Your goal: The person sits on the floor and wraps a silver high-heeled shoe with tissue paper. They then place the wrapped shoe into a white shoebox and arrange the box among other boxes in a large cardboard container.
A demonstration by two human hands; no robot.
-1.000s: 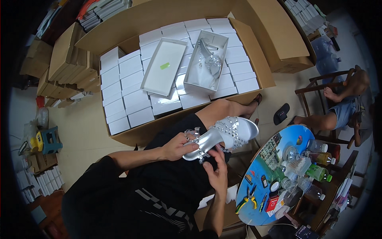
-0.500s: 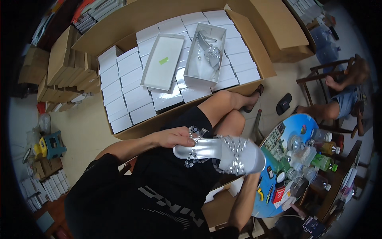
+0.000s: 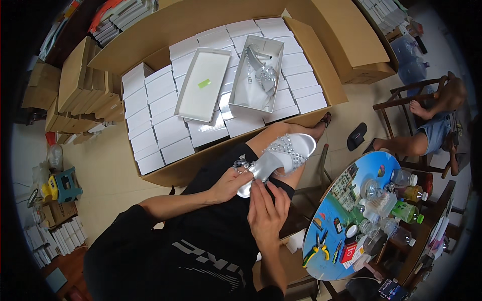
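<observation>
A silver high-heeled sandal (image 3: pixel 286 154) with rhinestone-studded straps is held over my lap, its toe pointing up and to the right. My left hand (image 3: pixel 228 185) is closed around its heel end, thumb on the shiny insole. The fingers of my right hand (image 3: pixel 267 213) are bent together against the near edge of the sandal by the heel; their tips are partly hidden. Beyond, an open white shoebox (image 3: pixel 272 47) holds a matching sandal (image 3: pixel 266 75) and white tissue (image 3: pixel 252 97). Beside that box lies its lid (image 3: pixel 193 103), inside up, with a green sticker.
A big cardboard carton (image 3: pixel 335 85) full of white shoeboxes (image 3: pixel 165 123) stands in front of me. At right, a blue round table (image 3: pixel 324 213) carries bottles, pliers (image 3: pixel 317 249) and a red box (image 3: pixel 347 252). Another person (image 3: pixel 427 133) sits at the far right.
The sandal has swung so its toe points farther up and away. My right hand has left the toe end and come to the heel end, near my left hand.
</observation>
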